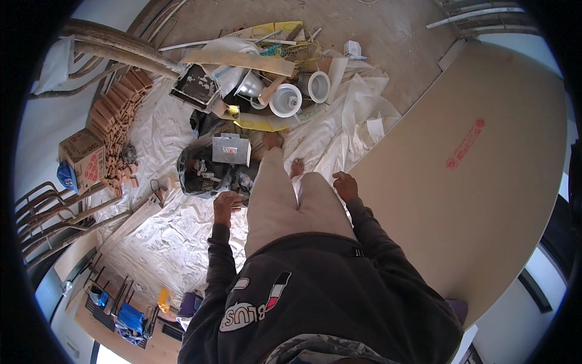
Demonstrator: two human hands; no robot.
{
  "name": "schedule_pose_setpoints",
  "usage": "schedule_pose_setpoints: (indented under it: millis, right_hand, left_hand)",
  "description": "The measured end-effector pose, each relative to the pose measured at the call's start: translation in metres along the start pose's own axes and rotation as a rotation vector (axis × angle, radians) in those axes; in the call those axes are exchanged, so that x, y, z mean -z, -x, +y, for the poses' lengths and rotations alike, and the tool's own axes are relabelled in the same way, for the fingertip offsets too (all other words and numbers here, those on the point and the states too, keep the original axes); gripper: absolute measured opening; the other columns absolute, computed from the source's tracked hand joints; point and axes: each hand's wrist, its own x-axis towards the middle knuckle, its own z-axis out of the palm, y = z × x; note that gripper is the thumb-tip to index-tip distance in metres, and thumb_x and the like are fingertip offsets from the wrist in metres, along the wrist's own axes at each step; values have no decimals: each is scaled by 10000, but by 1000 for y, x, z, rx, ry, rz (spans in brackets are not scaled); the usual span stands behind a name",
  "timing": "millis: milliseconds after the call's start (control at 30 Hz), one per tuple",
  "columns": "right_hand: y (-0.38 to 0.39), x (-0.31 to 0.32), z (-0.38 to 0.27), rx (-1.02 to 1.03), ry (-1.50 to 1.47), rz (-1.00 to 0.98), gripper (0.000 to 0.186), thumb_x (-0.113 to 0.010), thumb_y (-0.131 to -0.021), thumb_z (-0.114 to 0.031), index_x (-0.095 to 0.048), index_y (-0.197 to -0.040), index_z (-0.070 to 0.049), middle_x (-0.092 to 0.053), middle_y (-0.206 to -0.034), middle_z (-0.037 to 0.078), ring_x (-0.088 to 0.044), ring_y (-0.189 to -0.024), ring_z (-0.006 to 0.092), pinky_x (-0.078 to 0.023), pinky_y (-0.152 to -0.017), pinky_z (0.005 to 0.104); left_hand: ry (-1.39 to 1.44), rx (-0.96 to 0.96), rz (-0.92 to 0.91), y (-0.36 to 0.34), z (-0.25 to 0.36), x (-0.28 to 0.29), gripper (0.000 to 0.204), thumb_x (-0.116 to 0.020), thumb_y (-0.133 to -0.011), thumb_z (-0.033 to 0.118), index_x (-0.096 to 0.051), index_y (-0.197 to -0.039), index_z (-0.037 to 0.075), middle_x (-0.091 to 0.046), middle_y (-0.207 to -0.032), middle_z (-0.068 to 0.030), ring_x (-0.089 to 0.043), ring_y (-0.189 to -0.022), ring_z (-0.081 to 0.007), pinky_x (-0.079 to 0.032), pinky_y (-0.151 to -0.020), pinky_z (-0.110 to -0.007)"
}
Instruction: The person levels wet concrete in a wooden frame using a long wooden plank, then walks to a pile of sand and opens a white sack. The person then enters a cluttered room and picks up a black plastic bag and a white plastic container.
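My left hand point(226, 207) hangs beside my left thigh, its fingers loosely bent and apart, with nothing in it. Closest to it is an open black plastic bag point(193, 182) with scraps inside. A grey box point(231, 150) rests at the top of that bag. On the other side, my right hand point(345, 185) is by my right thigh, fingers loosely curled and no object visible in it. The edge of a large brown board point(461, 200) lies a little to its right. My bare feet stand on a plastic sheet point(182, 225), one ahead of the other.
Ahead lies a heap with white round light fittings point(285, 100), a dirty black tray point(195, 85), yellow strips point(257, 122) and wood offcuts. Stacked reddish-brown wood pieces point(118, 109), a cardboard box point(83, 159) and wooden poles point(115, 45) are at the left.
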Motion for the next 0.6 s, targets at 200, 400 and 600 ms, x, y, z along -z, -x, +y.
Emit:
schedule_pose_setpoints:
  millis: [200, 400, 600]
  right_hand:
    - [-34, 33, -57, 128, 118, 51, 262, -542, -734, -106, -610, -984, -67, -629, -894, 147, -588, -863, 333, -463, -767, 427]
    - [-72, 43, -60, 155, 242, 6, 270, -570, -749, -140, -594, -1013, -91, -604, -924, 147, -569, -883, 334, -468, -773, 435]
    - [-116, 57, -47, 218, 470, -152, 387, -604, -756, -227, -550, -1121, -112, -537, -1016, 137, -531, -951, 329, -474, -771, 444]
  left_hand:
    - [20, -28, 74, -32, 27, 12, 269, -578, -845, 254, -565, -990, 27, -633, -815, -94, -621, -670, -159, -510, -575, -280]
    - [118, -18, 14, -50, 37, -22, 280, -592, -813, 221, -565, -1016, 31, -629, -825, -101, -623, -681, -173, -520, -595, -293]
    - [93, -14, 37, -70, 32, -74, 298, -594, -805, 258, -578, -1017, 49, -614, -866, -63, -585, -707, -133, -498, -620, -294]
